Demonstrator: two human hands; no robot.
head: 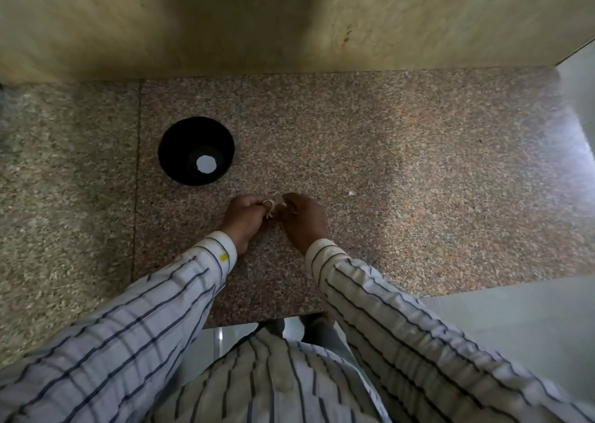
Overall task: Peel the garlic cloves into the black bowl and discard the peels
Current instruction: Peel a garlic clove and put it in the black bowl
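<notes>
Over the speckled granite counter [402,171] my left hand [244,218] and my right hand [304,219] meet, fingers curled. Between them they pinch a small pale garlic clove [271,207] with loose papery skin. Most of the clove is hidden by the fingers. The black bowl [193,142] stands on the counter up and to the left of the hands, a pale round patch at its bottom. I cannot tell whether any cloves lie in it. A small white piece [352,193], clove or peel, lies on the counter to the right of my right hand.
A beige stone wall [289,19] rises behind the counter. The counter's front edge runs below my forearms, with pale floor [515,326] at the lower right. A seam in the granite runs left of the bowl.
</notes>
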